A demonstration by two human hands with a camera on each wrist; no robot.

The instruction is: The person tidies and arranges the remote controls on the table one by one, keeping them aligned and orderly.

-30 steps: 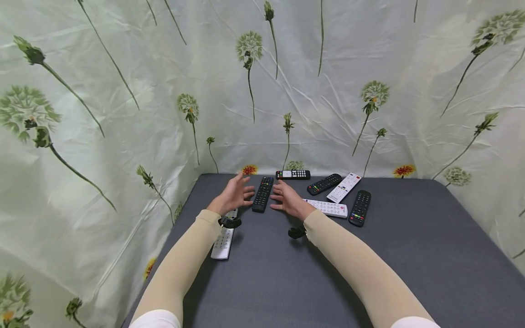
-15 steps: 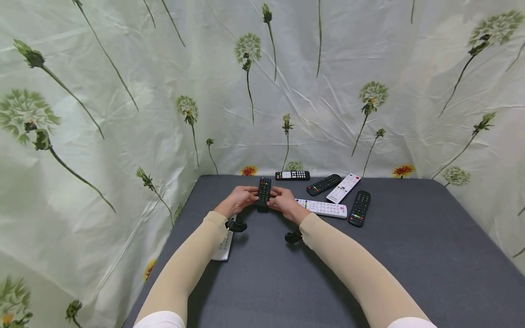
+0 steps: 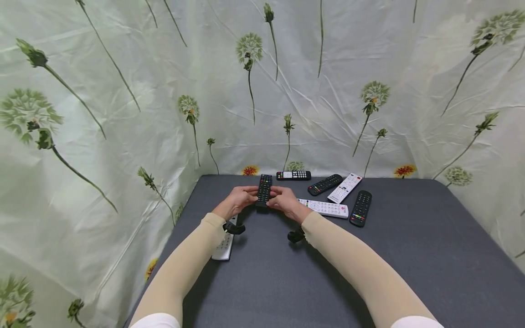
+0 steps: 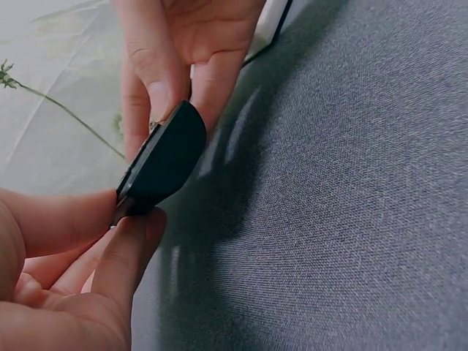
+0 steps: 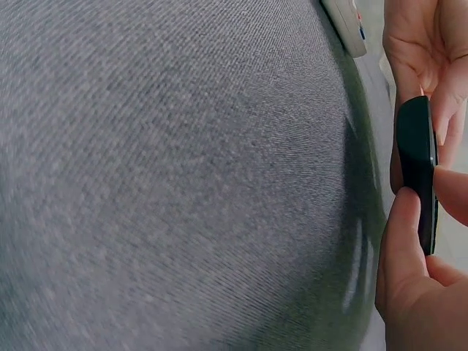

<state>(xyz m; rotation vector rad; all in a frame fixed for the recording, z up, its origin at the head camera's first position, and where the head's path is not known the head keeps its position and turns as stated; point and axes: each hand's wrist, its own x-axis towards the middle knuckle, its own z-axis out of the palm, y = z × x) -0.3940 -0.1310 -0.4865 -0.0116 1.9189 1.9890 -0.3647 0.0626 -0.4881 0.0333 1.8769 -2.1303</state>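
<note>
A black remote control [image 3: 264, 189] is held between both hands near the far side of the table, its buttons facing up toward the head camera. My left hand [image 3: 239, 200] pinches its left edge between thumb and fingers, and my right hand [image 3: 285, 200] pinches the right edge in the same way. Both wrist views show the end of the remote [image 4: 164, 161] raised off the grey cloth, with shadows below. Under the left wrist lies a white remote [image 3: 223, 246], partly covered by hand and wrist. Another white remote [image 3: 328, 208] lies just right of the right hand.
At the table's back edge lies a black remote with white keys [image 3: 293, 175]. Farther right are a black remote [image 3: 325, 184], a white one [image 3: 345, 187] and another black one [image 3: 361, 208]. A flower-printed curtain [image 3: 287, 91] hangs behind the grey table [image 3: 262, 282].
One second ago both hands were apart on either side of the black remote, which lay on the table. They closed in, gripped its edges and lifted it slightly; over the last half second little has moved.
</note>
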